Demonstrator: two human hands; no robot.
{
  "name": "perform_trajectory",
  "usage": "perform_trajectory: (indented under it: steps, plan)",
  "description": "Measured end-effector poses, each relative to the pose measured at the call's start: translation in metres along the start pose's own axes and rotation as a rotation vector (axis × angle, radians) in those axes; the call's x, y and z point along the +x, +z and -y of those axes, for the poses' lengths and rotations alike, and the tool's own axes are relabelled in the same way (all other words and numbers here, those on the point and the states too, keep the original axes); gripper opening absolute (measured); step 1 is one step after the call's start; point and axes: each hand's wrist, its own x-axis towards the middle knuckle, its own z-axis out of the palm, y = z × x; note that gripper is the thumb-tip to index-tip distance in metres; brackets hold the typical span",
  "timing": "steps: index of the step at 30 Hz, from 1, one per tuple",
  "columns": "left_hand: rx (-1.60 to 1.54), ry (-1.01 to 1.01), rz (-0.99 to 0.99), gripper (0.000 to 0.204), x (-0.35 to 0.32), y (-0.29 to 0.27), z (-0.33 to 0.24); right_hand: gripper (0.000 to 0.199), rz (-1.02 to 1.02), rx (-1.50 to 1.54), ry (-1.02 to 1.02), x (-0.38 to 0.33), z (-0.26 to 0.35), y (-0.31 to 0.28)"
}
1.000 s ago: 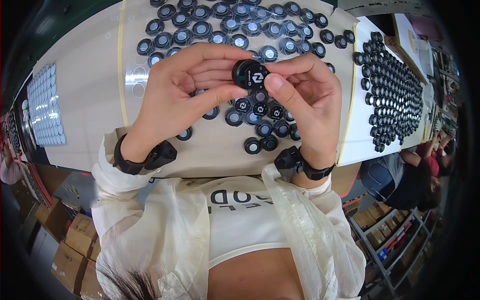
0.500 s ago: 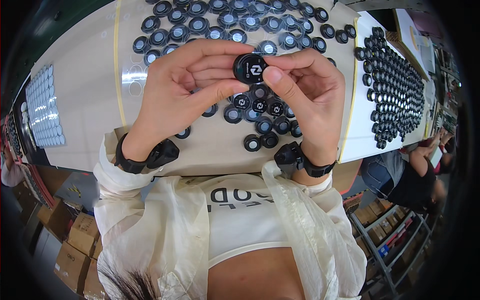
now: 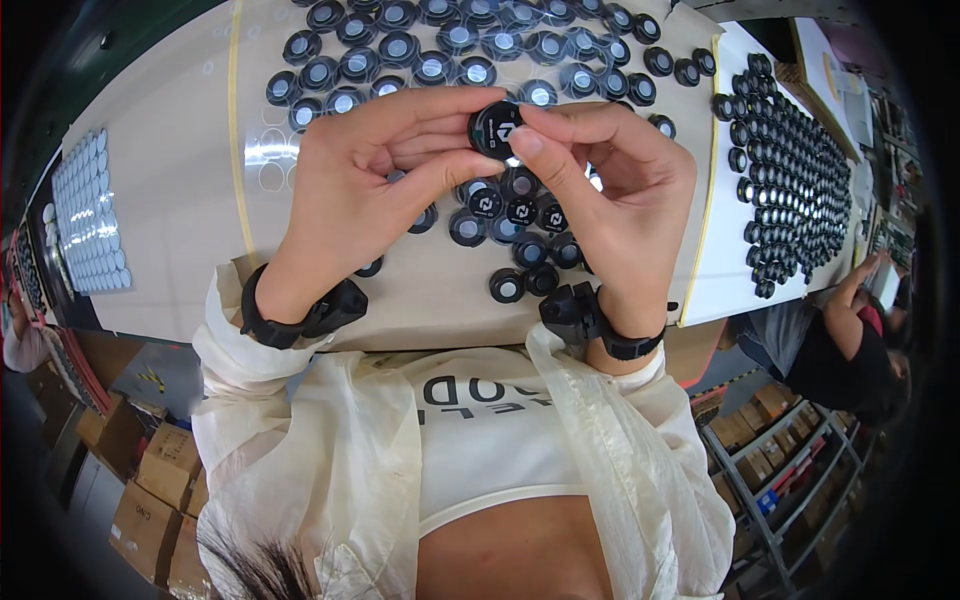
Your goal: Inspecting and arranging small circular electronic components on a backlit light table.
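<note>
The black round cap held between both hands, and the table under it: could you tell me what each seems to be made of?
The black round cap, pinched by the left hand and right hand, looks like moulded plastic: a smooth, faintly glossy black face with a pale printed mark. The table seems covered in beige cardboard or paperboard: matte, evenly tan, with taped seams. Neither can be settled by look alone.
</note>
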Motion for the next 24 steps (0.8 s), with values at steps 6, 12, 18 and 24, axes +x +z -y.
perform_trajectory:
  steps: [6, 12, 18, 24]
  plan:
    - [0.120, 0.027, -0.006, 0.040, 0.003, -0.002, 0.005, 0.013, -0.048, -0.312, -0.141, 0.002, 0.002, 0.005]
    - [0.143, 0.103, 0.006, 0.037, 0.031, -0.024, -0.002, 0.035, 0.165, -0.338, -0.229, 0.008, -0.003, -0.004]
    - [1.090, 0.250, 0.042, 0.030, 0.132, -0.068, -0.050, 0.032, 0.052, -0.492, -0.075, 0.000, 0.003, -0.043]
    - [1.374, 0.168, -0.075, 0.032, 0.198, -0.125, -0.014, 0.018, 0.248, -0.746, 0.045, -0.006, 0.008, -0.055]
